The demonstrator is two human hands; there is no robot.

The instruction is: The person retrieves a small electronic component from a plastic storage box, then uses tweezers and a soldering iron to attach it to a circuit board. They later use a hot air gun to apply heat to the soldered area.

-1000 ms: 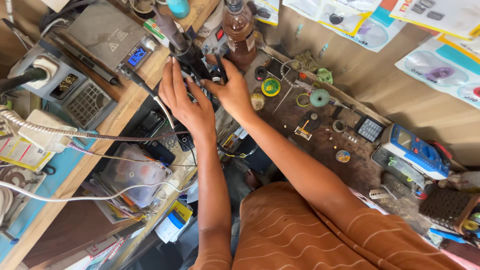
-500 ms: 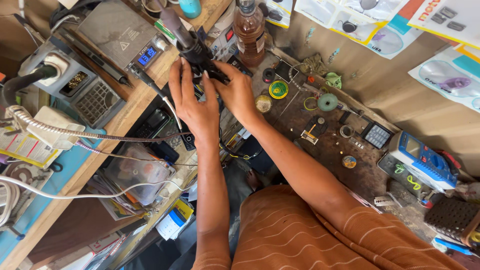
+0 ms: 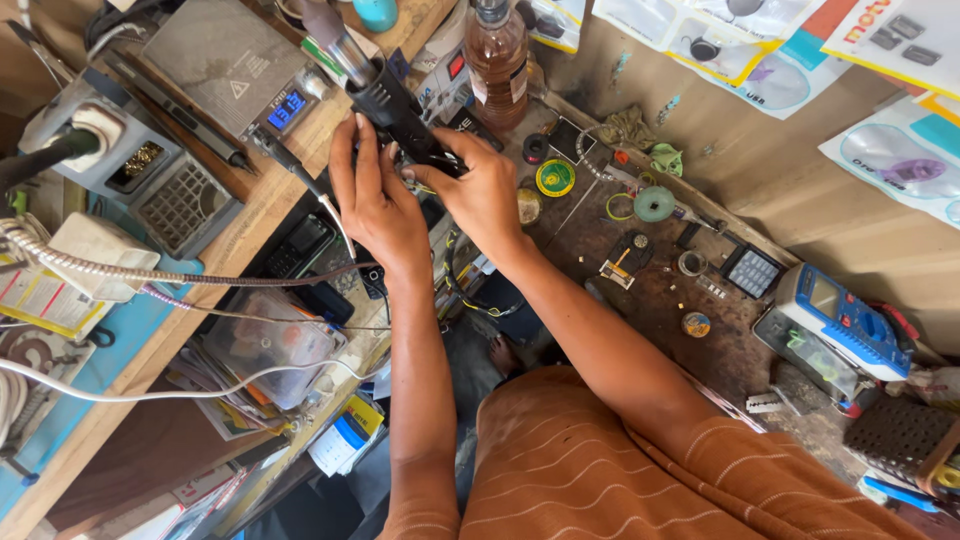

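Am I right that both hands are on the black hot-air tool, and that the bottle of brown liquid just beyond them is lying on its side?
Not quite: in the head view the bottle stands upright. Both the left hand and right hand are on the black hot-air tool.

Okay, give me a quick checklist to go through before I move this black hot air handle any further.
1. Right hand wrapped on the black hot air handle: ok.
2. Left hand steadying it from beside: ok.
3. Metal nozzle pointing away from both hands: ok.
4. Nozzle apart from the brown liquid bottle: ok.
5. Station display lit: ok.
6. Whether the nozzle is hot: cannot tell.
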